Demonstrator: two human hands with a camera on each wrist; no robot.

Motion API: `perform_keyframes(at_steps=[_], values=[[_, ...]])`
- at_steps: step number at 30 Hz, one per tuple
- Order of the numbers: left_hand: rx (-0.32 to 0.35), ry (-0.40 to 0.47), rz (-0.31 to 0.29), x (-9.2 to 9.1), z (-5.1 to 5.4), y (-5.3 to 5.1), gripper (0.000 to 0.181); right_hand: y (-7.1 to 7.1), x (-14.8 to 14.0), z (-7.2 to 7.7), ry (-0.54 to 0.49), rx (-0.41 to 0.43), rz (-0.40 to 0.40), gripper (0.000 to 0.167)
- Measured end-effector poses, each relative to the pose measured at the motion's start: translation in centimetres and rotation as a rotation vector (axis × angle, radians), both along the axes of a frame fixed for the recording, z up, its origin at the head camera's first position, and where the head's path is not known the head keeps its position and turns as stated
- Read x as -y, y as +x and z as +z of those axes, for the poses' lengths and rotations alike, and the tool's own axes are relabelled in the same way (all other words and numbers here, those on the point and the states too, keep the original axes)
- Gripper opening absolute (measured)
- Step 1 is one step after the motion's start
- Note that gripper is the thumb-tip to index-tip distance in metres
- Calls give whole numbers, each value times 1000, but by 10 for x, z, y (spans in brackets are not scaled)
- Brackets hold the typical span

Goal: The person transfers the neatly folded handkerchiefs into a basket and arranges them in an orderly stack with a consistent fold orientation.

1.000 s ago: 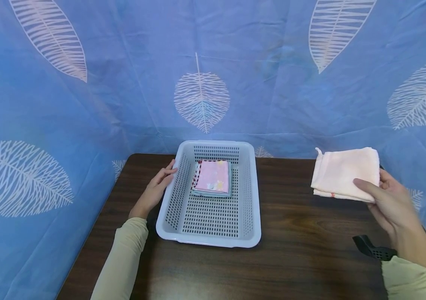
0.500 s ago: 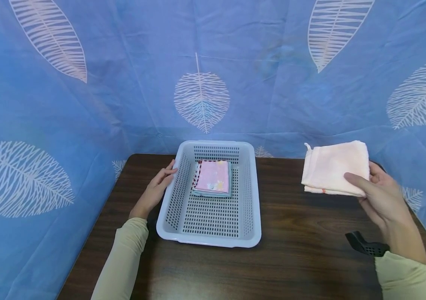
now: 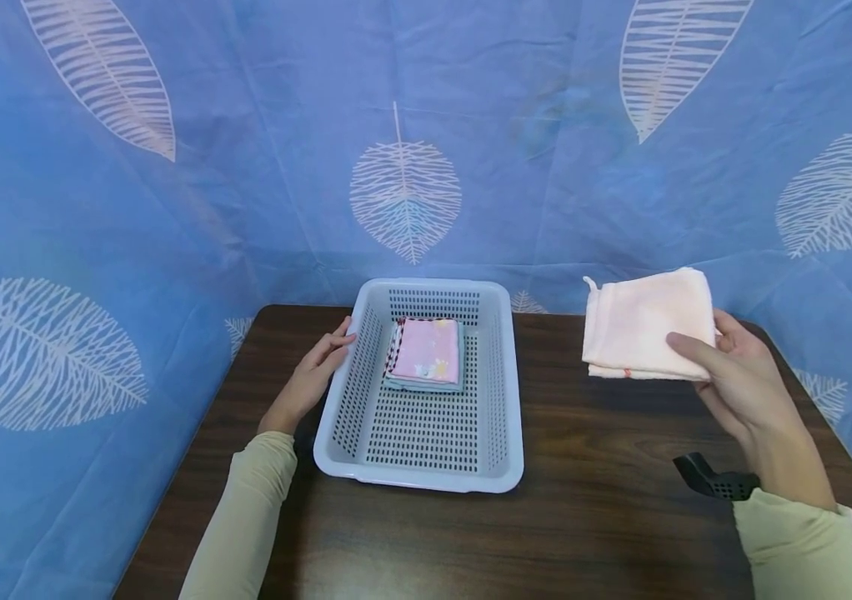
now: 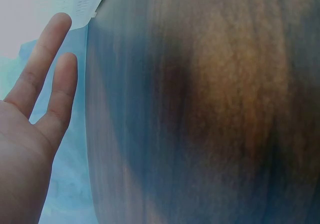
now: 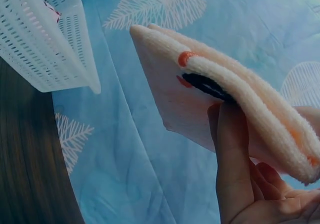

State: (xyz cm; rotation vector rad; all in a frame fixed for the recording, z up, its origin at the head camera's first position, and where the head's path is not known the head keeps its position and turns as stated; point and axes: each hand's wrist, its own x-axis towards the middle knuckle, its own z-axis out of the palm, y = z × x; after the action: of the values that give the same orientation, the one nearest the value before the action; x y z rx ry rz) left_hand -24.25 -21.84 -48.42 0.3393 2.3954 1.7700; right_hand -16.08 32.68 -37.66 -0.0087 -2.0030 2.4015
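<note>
A folded pale pink towel (image 3: 647,329) with a small hanging loop hangs above the table's right side. My right hand (image 3: 752,392) pinches its right edge, thumb on the near face. In the right wrist view the layered folds of the towel (image 5: 192,66) show, with a dark patch and orange-red marks. My left hand (image 3: 306,379) touches the left rim of a light blue-grey plastic basket (image 3: 426,481), its fingers loosely extended. Two extended fingers of the left hand (image 4: 30,139) show in the left wrist view. Inside the basket lies a stack of folded cloths (image 3: 426,354), pink on top.
The basket stands on a dark wood-grain table (image 3: 598,517), towards its far edge. A blue curtain (image 3: 508,167) with white leaf prints hangs behind the table and along both sides. A black strap (image 3: 714,482) is on the right wrist.
My right hand has moved left and slightly up with the towel, closer to the basket. The left hand and the basket have stayed in place.
</note>
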Motion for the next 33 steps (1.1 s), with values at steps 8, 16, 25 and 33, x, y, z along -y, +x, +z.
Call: perform_keyframes(at_steps=[8, 16, 25, 33], values=[[-35, -2, 5, 4, -18, -9, 42, -2, 19, 6, 28, -47, 4, 88], [-40, -1, 13, 4, -22, -11, 42, -8, 33, 5, 20, -106, 47, 85], [-39, -8, 27, 2, -20, -9, 43, -15, 54, 8, 10, -118, 85, 87], [-29, -13, 31, 1, -20, -8, 43, -18, 73, 7, -23, -125, 119, 85]])
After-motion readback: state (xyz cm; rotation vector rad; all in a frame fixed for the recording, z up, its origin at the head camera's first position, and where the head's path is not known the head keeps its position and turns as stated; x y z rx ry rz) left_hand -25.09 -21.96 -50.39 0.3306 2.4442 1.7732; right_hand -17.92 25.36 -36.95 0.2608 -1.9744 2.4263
